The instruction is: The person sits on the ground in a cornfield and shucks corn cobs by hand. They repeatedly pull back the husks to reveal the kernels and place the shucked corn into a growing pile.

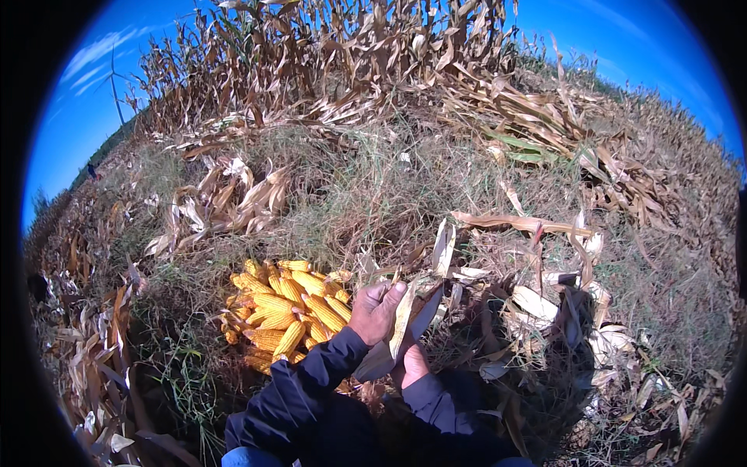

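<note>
My left hand [376,312], in a dark blue sleeve, has its thumb and fingers closed on the tip of a corn ear [401,324]. Pale dry husk leaves are peeled partly away from the ear, and a strip of kernels shows between them. Below and to the right, my right hand [413,362] grips the ear's lower part; its fingers are largely hidden by the husk. A heap of husked yellow corn ears [292,312] lies on the grass just left of my hands.
Loose husks [534,303] lie scattered to the right. Another husk pile [233,201] sits at the upper left. Cut corn stalks [525,119] lie farther back at the right. Standing dry corn [350,46] rises beyond the grass, and a wind turbine [114,87] stands far off.
</note>
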`<state>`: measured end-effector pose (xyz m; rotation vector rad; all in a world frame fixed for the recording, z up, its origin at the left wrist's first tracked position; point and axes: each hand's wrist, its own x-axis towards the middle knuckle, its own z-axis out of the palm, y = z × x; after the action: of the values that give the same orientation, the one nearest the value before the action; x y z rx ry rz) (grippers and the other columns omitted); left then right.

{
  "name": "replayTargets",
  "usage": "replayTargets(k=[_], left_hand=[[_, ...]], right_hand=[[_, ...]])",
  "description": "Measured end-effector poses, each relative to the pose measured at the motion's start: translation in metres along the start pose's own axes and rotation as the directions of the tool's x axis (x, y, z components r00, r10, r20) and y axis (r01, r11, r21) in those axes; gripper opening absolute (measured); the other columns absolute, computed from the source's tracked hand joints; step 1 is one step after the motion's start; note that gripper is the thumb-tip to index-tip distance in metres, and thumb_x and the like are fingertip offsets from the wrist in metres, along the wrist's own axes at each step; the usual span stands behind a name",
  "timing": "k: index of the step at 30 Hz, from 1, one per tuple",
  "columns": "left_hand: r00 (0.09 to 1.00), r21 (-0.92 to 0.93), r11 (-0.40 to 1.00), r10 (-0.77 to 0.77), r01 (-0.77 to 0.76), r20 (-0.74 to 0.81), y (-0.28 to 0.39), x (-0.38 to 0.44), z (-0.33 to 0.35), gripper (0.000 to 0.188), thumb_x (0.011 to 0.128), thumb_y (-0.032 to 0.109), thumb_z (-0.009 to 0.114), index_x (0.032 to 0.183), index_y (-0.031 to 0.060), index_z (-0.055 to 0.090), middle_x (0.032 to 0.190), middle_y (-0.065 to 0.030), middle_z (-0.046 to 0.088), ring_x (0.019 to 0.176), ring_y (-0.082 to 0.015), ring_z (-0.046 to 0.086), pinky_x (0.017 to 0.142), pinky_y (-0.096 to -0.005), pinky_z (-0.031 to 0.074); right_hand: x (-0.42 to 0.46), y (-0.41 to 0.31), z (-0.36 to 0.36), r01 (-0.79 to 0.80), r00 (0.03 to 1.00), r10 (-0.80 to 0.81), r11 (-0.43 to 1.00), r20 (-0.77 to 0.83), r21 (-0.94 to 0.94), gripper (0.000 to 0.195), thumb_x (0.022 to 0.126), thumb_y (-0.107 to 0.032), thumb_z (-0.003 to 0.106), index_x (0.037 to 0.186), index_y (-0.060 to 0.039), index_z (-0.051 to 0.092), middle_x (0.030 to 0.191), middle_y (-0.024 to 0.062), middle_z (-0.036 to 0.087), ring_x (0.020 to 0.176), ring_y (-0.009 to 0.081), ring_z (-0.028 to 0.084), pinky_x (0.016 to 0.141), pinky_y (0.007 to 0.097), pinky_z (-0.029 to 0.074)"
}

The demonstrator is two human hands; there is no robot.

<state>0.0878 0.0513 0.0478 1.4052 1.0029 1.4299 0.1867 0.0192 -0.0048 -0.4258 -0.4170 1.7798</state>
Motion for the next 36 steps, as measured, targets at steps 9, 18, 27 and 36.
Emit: replayTargets(k=[9,18,27,36], left_hand=[[0.986,-0.056,0.988,-0.136,0.141,0.094,0.033,-0.006,-0.027,0.034,0.096,0.033,0.061,0.085,0.001,0.066,0.068,0.0048,0.059,0.064,-0.0023,0.05,0.057,-0.022,0.042],[0.89,0.483,0.876,-0.225,0.007,0.396,-0.011,-0.016,-0.031,0.106,0.065,0.034,0.09,0.144,0.0022,0.026,0.125,-0.0147,0.057,0.116,-0.0225,0.055,0.096,-0.0324,0.046],[0.793,0.904,0.375,-0.479,-0.204,0.378,-0.041,-0.03,-0.006,0.099,0.066,0.053,0.077,0.145,0.0171,0.03,0.135,-0.0184,0.049,0.115,-0.0369,0.056,0.091,-0.0425,0.049],[0.842,0.877,0.461,-0.413,-0.137,0.348,-0.042,-0.026,-0.01,0.071,0.072,0.039,0.074,0.131,0.0119,0.044,0.126,-0.0195,0.053,0.107,-0.0355,0.06,0.087,-0.0433,0.051]], right_hand=[[0.03,-0.015,-0.053,0.002,0.971,-0.034,0.991,-0.238,-0.134,0.066,0.088,-0.039,0.066,0.139,-0.0058,0.04,0.134,0.0105,0.053,0.118,0.0272,0.054,0.101,0.0393,0.045],[0.075,-0.055,-0.105,0.182,0.848,-0.277,0.953,-0.452,-0.241,0.066,0.092,-0.054,0.054,0.138,-0.0091,0.041,0.126,0.0088,0.054,0.114,0.026,0.054,0.097,0.044,0.045],[0.073,-0.075,-0.056,0.279,0.919,-0.312,0.947,-0.242,-0.162,0.067,0.096,-0.059,0.041,0.143,-0.0109,0.038,0.136,0.0083,0.049,0.117,0.0264,0.051,0.1,0.044,0.041],[0.074,-0.072,-0.047,0.131,0.985,-0.116,0.985,-0.129,0.109,0.055,0.098,-0.054,0.036,0.129,-0.0115,0.053,0.12,0.0032,0.061,0.106,0.0224,0.057,0.094,0.0392,0.045]])
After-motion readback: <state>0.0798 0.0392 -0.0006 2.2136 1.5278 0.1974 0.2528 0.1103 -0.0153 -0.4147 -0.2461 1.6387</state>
